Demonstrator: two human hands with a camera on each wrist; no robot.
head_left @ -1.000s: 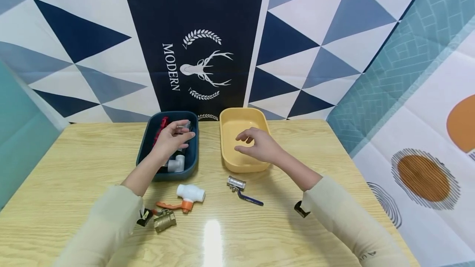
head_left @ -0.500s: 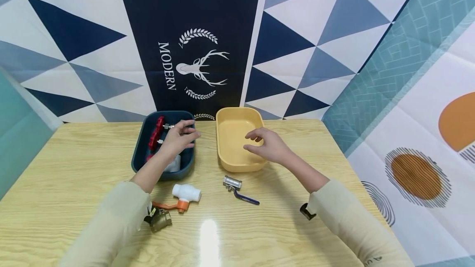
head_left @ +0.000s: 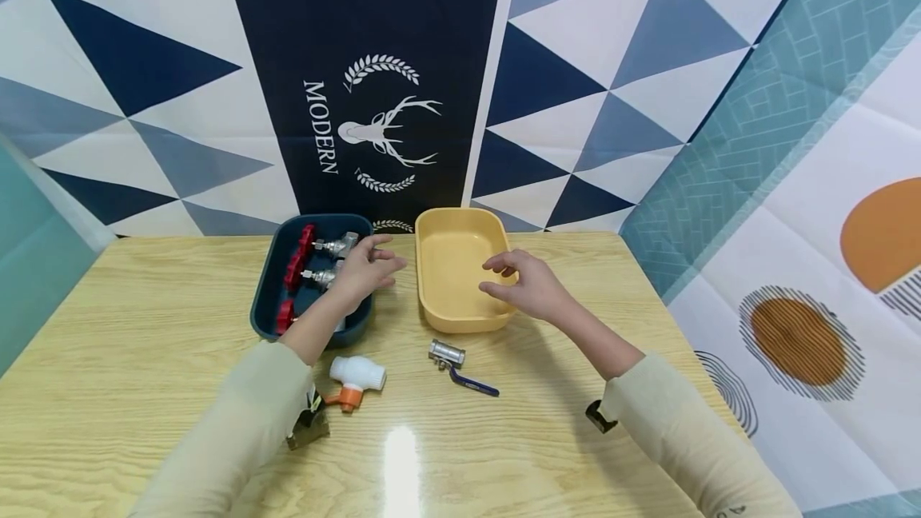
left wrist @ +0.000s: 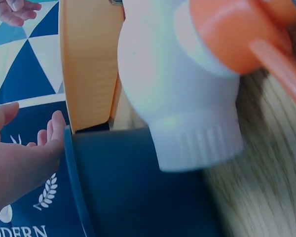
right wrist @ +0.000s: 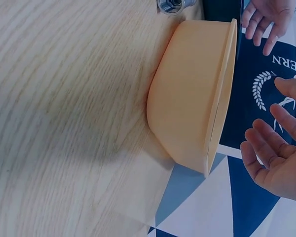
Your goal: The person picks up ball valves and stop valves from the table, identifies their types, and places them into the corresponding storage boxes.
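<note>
My left hand (head_left: 368, 272) hovers over the right rim of the dark blue bin (head_left: 261, 294), fingers loosely bent with nothing in them. In that bin lie red-handled valves (head_left: 295, 266), partly covered by the hand and forearm. My right hand (head_left: 531, 284) hangs above the right side of the yellow bin (head_left: 453, 270), relaxed and holding nothing. On the table in front are a white ball valve (head_left: 360, 372) with an orange handle and a metal ball valve (head_left: 448, 352) with a blue lever. A brass valve (head_left: 309, 430) is mostly hidden by the left sleeve. The white valve looms close in the left wrist view.
The two bins stand side by side at the back of the wooden table (head_left: 180, 302), near a patterned wall hanging (head_left: 388, 22). A dark wrist camera (head_left: 600, 416) shows under the right sleeve.
My left hand has moved right from over the blue bin's middle to its right rim, uncovering more red-handled valves. The right hand has drifted slightly right, and the head view has shifted a little.
</note>
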